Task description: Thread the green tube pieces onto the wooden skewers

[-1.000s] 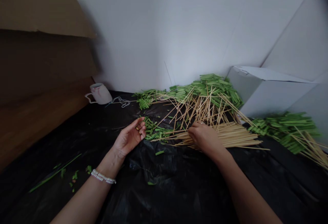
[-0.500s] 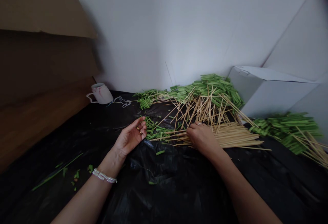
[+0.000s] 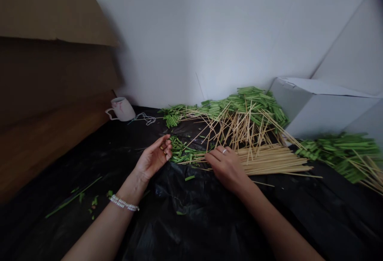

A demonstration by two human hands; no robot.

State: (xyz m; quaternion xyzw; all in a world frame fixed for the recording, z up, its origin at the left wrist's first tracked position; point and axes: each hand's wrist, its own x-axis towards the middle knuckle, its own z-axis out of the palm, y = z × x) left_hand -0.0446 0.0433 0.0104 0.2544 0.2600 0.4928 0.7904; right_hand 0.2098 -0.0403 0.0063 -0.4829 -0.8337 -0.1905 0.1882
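Observation:
My left hand (image 3: 154, 158) rests palm up on the black plastic sheet (image 3: 191, 221), fingers loosely curled and empty, its fingertips beside a small heap of cut green stalk pieces (image 3: 181, 152). A beaded bracelet (image 3: 123, 203) is on that wrist. My right hand (image 3: 225, 164) lies palm down with fingers stretched out on the near end of a bundle of thin wooden skewers (image 3: 275, 161). More skewers (image 3: 239, 127) lie scattered behind it.
A big pile of green stalks (image 3: 248, 101) lies along the white wall, another (image 3: 344, 151) at the right. A white box (image 3: 317, 107) stands at the right. A white mug (image 3: 121, 108) and a cord (image 3: 143, 118) sit at the back left, cardboard (image 3: 50, 57) beyond.
My right hand has slid left along the skewer bundle and its fingers have flattened out. The left hand has hardly moved. The view has shifted slightly.

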